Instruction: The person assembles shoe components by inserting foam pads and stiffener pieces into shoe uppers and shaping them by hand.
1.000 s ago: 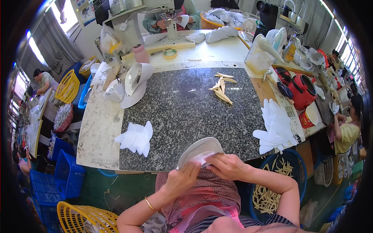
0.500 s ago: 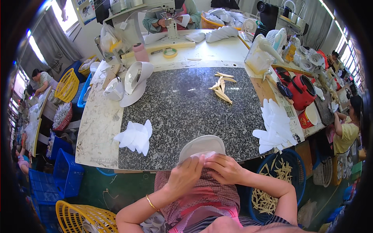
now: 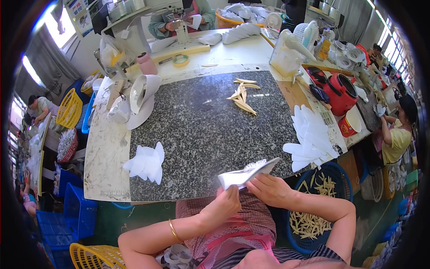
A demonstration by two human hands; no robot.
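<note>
A white, curved piece like a shoe upper (image 3: 237, 178), with a flat greyish side, is tilted up over the table's near edge. My left hand (image 3: 225, 204) pinches its lower left end. My right hand (image 3: 271, 190) grips its right side, fingers wrapped along the lower edge. Between the hands and the far side of the dark speckled slab (image 3: 197, 116) lie several beige leaf-shaped strips (image 3: 243, 99). White leaf-shaped pieces (image 3: 147, 163) are fanned out left of my hands, and a larger spread of white pieces (image 3: 309, 139) sits to the right.
White curved pieces (image 3: 142, 99) stand at the table's left. A blue basket (image 3: 345, 184) of beige strips is on the floor by my right arm; a yellow basket (image 3: 96, 258) is at lower left. A red pot (image 3: 341, 94) stands at right. A co-worker sits at the sewing machine (image 3: 181, 31) opposite.
The white piece has turned from facing up to nearly edge-on and shifted slightly right. My hands have moved apart from their joined pinch. The view has shifted a little.
</note>
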